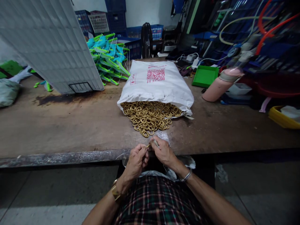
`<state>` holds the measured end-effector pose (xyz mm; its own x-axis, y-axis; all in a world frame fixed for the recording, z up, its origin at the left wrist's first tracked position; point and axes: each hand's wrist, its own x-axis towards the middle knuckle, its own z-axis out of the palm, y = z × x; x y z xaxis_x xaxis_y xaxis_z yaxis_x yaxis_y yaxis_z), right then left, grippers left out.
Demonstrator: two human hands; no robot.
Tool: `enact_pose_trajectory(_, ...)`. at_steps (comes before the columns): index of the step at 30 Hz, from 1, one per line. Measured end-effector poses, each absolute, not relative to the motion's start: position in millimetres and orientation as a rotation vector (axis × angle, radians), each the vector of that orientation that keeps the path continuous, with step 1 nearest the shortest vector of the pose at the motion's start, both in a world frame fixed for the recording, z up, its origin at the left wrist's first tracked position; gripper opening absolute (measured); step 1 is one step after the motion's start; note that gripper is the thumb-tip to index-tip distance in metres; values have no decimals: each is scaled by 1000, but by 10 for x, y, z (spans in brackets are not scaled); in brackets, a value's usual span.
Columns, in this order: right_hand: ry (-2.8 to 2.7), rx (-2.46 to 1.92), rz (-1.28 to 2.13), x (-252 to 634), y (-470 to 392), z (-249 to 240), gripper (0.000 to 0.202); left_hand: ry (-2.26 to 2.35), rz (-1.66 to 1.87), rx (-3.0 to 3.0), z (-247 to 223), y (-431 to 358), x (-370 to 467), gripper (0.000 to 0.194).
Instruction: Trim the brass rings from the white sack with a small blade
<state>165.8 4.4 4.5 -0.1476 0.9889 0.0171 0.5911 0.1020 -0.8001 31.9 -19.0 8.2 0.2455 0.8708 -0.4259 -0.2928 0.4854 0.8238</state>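
My left hand [138, 158] is closed at the table's front edge, its thumb and fingers pinching a small brass-coloured ring [148, 146] seen edge-on. Close beside it on the right, my right hand [163, 152] is closed around a small pale metal tool [156, 143], whose tip points up and away from me. The two hands almost meet at the ring. Just beyond them, a heap of brass-coloured rings [150, 117] spills from the open mouth of a white sack [140, 84] with red print, which lies on the brown table [93, 125].
A grey ribbed panel [53, 40] stands on the left, beside green and blue plastic parts [109, 59]. Toward the right are a green tray [205, 76], a pink bottle [220, 85] and a yellow basin [282, 118]. Blue crates [133, 47] stand behind the table.
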Motion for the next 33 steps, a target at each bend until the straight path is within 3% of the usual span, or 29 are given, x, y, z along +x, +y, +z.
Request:
enact_pose_trajectory(9,-2269,-1578,720,1664,-44,65,17,1058,946,739,31,-158,291,35)
enact_pose_trajectory(33,-2455,-1593,727,1664,-42,122,22,1114,931,977,7,-187,256,37)
